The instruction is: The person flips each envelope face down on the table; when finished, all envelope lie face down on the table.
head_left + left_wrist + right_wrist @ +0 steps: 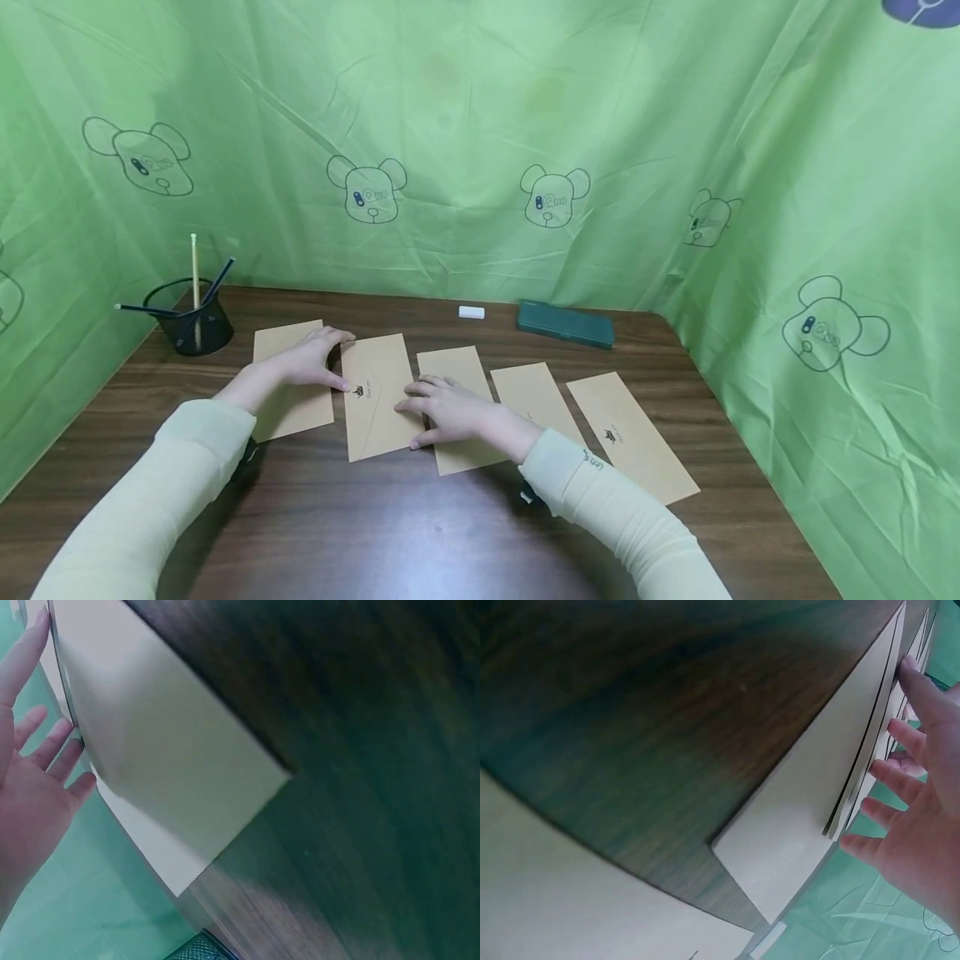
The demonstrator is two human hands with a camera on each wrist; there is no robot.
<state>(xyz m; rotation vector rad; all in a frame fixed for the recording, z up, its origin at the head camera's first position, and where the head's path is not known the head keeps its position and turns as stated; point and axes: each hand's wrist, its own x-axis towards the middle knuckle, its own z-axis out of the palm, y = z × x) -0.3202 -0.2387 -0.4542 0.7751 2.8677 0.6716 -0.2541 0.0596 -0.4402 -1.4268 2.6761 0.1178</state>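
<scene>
Several tan paper envelopes lie in a row on the table. Both hands are at the second envelope from the left [380,417], which has a small dark crown print and a visible flap line. Over the leftmost envelope [288,414] reaches my left hand [311,358], thumb and fingers spread along the second envelope's left edge. My right hand [453,410] comes over the middle envelope [468,454], its spread fingertips at the second one's right edge. In the right wrist view the right fingers [896,776] look loosely extended. The left wrist view shows the left fingers [60,746] extended too.
Further right lie a fourth envelope [536,392] and a fifth envelope [637,442]. A black mesh cup [202,329] with pencils stands at the back left. Toward the back are a white eraser [472,312] and a dark green case [565,323]. Green curtains [465,125] surround the brown table [360,533].
</scene>
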